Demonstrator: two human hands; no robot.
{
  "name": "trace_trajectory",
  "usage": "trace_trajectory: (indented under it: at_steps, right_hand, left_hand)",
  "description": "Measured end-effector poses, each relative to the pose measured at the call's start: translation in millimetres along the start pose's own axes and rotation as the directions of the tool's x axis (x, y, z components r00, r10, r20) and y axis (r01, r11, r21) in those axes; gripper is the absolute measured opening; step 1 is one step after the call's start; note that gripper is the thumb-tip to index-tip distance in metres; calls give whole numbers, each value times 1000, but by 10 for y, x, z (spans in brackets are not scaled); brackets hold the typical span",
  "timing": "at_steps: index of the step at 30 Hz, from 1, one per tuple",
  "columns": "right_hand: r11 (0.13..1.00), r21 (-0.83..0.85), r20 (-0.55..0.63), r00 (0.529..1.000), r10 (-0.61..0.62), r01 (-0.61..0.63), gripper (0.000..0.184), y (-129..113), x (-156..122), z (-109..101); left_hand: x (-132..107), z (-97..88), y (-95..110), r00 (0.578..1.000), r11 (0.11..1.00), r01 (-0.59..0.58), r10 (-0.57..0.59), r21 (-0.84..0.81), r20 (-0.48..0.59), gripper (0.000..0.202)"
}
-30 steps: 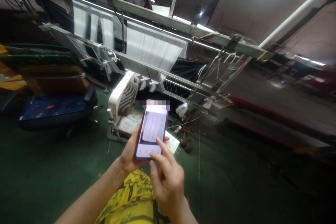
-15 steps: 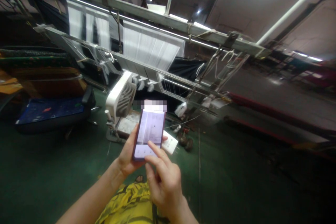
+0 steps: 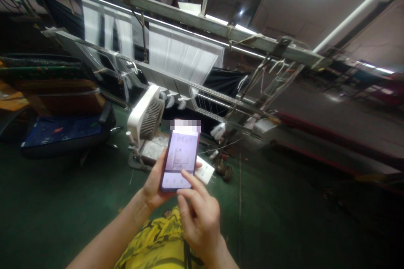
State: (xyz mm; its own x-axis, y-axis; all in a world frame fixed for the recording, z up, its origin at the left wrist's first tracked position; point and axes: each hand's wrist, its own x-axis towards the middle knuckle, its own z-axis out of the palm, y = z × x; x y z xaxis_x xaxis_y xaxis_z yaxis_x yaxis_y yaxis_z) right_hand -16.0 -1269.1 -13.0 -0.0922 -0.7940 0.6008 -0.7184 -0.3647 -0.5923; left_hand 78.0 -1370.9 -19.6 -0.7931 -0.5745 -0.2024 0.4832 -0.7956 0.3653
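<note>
Your phone lies at the center, between your two hands, with its lit screen facing you. Its long axis runs away from you, the far end leaning slightly right; a pixelated patch covers that end. Your left hand grips the phone's lower half from the left, and fingertips show past the right edge. Your right hand holds nothing; its fingers are loosely bent and parted. It lies nearer you and to the right, so the phone is ahead and slightly left of it. The index fingertip is over the lower screen — whether it presses or hovers, you cannot tell from this view. Beyond the phone, to the left, stands a fan; a white piece shows behind its right edge — below white threads.
</note>
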Motion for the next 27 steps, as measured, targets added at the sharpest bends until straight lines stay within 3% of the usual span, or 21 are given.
trace_trajectory:
  at_steps: [6, 22, 27]
  right_hand:
    - [996, -11, -77, 993, 88, -89, 15, 5, 22, 4]
    - [986, -45, 17, 987, 163, -162, 8, 29, 86, 62]
    - [1000, 17, 191, 981, -22, 19, 12, -6, 139, 50]
  left_hand:
    - [10, 16, 12, 1000, 1000, 8, -8, -26, 7, 56]
    - [46, -13, 45, 999, 1000, -17, 17, 21, -28, 56]
    - [47, -31, 60, 993, 995, 81, -86, 58, 80, 70]
